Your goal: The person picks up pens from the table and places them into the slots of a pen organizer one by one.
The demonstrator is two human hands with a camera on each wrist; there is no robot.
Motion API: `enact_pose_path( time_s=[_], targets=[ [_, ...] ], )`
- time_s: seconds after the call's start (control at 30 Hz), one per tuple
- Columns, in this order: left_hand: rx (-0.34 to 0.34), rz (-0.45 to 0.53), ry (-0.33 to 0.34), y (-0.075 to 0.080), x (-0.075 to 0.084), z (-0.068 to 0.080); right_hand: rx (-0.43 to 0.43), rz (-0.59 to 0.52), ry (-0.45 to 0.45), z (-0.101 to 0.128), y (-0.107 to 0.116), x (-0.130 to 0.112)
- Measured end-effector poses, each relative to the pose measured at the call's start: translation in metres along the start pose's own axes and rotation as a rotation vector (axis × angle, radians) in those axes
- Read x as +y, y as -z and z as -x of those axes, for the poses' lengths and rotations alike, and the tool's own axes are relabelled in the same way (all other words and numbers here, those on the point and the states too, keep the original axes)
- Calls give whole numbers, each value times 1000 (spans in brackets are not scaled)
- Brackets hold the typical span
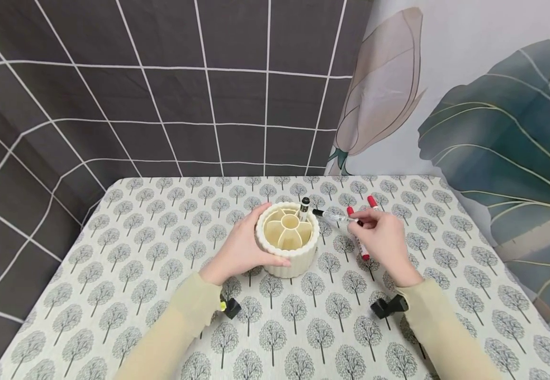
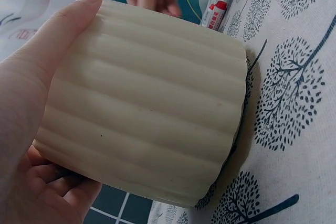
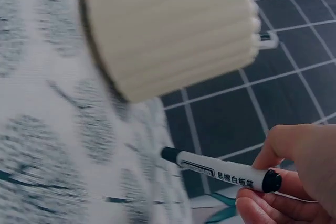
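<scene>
A tree-print tablecloth (image 1: pixel 113 274) is covering the table. At centre frame, the left hand (image 1: pixel 239 248) is cupping the ribbed holder (image 1: pixel 286 240); the right hand (image 1: pixel 384 237) is pinching a black marker (image 1: pixel 334 216), which could be catching the holder's rim or dividers.

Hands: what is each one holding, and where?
The left hand grips the cream pen holder by its ribbed side. The right hand pinches a black marker near its rear end.

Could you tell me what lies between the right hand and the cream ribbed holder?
In the head view, only the black-capped white marker pinched by the right hand spans that gap, pointing toward the cream ribbed holder; beneath it, bare tree-print cloth.
</scene>
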State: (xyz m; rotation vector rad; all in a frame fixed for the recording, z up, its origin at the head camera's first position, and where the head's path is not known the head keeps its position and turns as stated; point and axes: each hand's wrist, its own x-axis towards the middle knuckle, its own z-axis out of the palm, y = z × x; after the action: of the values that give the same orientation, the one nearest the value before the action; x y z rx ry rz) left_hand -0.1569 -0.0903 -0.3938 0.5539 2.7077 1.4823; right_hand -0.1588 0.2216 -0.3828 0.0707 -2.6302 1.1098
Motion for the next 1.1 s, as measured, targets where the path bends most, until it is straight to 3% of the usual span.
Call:
enact_pose_path(
  time_s=[0.17, 0.57, 0.83, 1.1],
  targets=[
    [0, -5, 5, 1, 1, 0, 93, -21, 5, -7, 20, -8],
    [7, -5, -6, 0, -2, 0, 196, -89, 54, -12, 68, -41],
    [1, -3, -4, 1, -1, 0, 210, -218, 98, -6, 93, -70],
    [-1, -1, -6, 1, 0, 0, 187, -317, 165, 4, 102, -86]
  ],
)
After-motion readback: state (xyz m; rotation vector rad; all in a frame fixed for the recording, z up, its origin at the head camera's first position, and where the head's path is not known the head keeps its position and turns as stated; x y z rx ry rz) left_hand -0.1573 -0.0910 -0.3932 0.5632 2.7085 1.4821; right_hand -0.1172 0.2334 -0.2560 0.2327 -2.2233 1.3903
